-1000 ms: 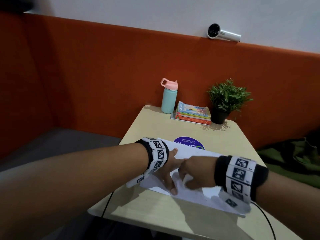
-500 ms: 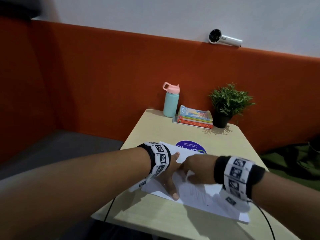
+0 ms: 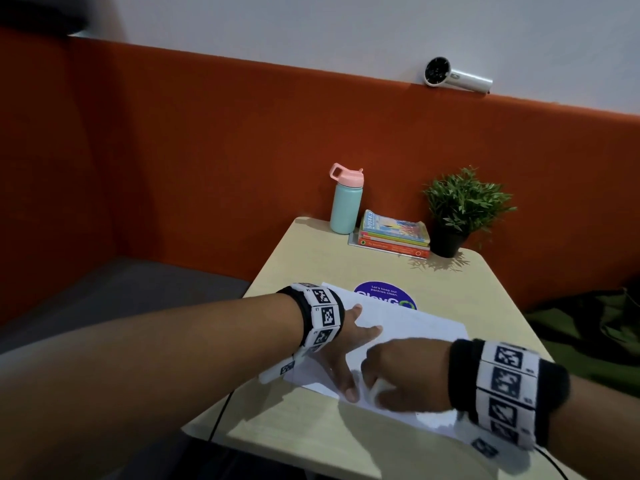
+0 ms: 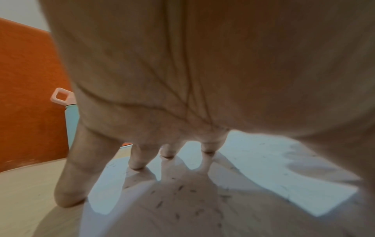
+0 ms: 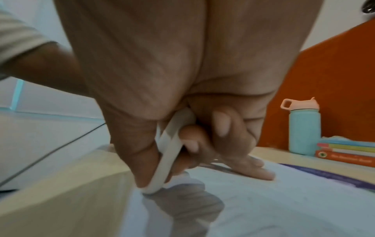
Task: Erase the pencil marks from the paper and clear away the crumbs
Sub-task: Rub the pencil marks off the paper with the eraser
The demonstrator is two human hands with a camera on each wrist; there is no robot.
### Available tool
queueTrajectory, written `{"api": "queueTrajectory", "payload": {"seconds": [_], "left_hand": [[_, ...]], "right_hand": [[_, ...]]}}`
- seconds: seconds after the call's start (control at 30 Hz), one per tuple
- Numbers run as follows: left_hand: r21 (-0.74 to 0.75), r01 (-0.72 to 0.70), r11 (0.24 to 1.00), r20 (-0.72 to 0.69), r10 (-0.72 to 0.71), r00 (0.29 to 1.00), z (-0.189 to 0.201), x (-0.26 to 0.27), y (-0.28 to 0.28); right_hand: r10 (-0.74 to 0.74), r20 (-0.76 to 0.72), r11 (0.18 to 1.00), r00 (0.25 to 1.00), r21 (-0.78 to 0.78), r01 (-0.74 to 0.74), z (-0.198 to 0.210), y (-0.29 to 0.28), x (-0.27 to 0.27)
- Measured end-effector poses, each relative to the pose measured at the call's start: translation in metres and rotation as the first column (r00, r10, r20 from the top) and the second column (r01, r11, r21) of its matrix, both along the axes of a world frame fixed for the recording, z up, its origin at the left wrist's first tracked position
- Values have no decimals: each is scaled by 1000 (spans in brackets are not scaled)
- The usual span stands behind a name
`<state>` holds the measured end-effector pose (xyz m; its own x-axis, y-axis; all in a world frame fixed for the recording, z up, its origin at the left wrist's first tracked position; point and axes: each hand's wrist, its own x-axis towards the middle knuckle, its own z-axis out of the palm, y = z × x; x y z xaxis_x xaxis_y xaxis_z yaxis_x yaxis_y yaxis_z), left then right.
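Compared with the earlier head views, the right hand [image 3: 403,372] sits nearer the front edge of the white sheet of paper [image 3: 408,327], lower in view and closer to the wearer, while the left hand [image 3: 341,344] remains spread over the sheet's left part. The shift suggests that rubbing has passed from the middle of the sheet to its near edge, so erasing is under way rather than finished. The right-wrist view shows thumb and curled fingers [image 5: 221,126] pinching a flat white rubber eraser [image 5: 169,154], its lower tip pressed to the paper close to the edge of the pale wooden table [image 3: 346,265]. The left-wrist view shows straight, splayed fingers [image 4: 138,158] bearing down on the sheet, holding nothing, the outermost finger reaching the bare table beside it. Dark eraser crumbs [image 4: 178,190] lie scattered on the paper beneath the left palm; clearing them appears not yet begun. Whether pencil marks remain under the eraser cannot be told from these views. The sheet lies flat at the near half of the table, overlapping a round purple sticker [image 3: 384,294]. A mint-green bottle with pink lid [image 3: 345,206], a stack of coloured books [image 3: 394,235] and a small potted green plant [image 3: 460,206] stand well apart at the far edge.
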<state>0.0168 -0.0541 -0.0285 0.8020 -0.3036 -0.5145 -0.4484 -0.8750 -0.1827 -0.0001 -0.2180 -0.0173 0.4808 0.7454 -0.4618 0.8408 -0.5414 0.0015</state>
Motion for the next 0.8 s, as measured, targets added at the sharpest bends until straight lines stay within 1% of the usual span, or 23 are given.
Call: {"api": "queueTrajectory", "payload": {"seconds": [0.03, 0.1, 0.17, 0.2, 0.3, 0.33, 0.37, 0.43, 0.5, 0.63, 0.67, 0.73, 0.8], "left_hand": [[-3, 2, 1000, -4, -2, 1000, 0, 1, 0], [4, -5, 1000, -16, 5, 1000, -2, 3, 0], [11, -21, 1000, -20, 21, 1000, -2, 4, 1], [7, -18, 1000, -15, 18, 1000, -2, 5, 1], [-4, -11, 1000, -15, 11, 1000, 1, 1, 0], [-3, -14, 1000, -13, 14, 1000, 1, 0, -1], [-1, -13, 1000, -7, 13, 1000, 2, -1, -1], [-1, -1, 1000, 4, 1, 1000, 1, 0, -1], [10, 9, 1000, 17, -9, 1000, 0, 0, -2], [22, 9, 1000, 19, -9, 1000, 3, -1, -3], [10, 18, 1000, 13, -19, 1000, 3, -1, -3], [-4, 30, 1000, -3, -30, 1000, 4, 1, -2], [12, 20, 1000, -15, -20, 1000, 5, 4, -3]], "right_hand": [[-18, 24, 1000, 1000, 0, 18, 3, -2, 8], [-116, 121, 993, 986, 9, 116, 11, -10, 33], [-137, 178, 991, 974, 26, 135, 13, -15, 43], [-116, 176, 993, 978, 25, 114, 11, -13, 38], [-18, 34, 1000, 999, -14, 19, 3, -1, 0], [5, 10, 1000, 1000, -27, -5, 2, 0, -4], [1, 15, 1000, 1000, -27, 0, 3, 0, -2], [-74, 53, 997, 996, -14, 75, 9, -1, 15], [-118, 48, 993, 992, -10, 119, 11, -2, 26], [-66, -3, 997, 998, 35, 66, 6, 0, 19], [-66, 19, 997, 998, 50, 65, 8, -1, 20], [-115, 70, 992, 991, 65, 111, 14, -4, 32], [-149, 105, 988, 983, 53, 144, 16, -9, 45]]}}
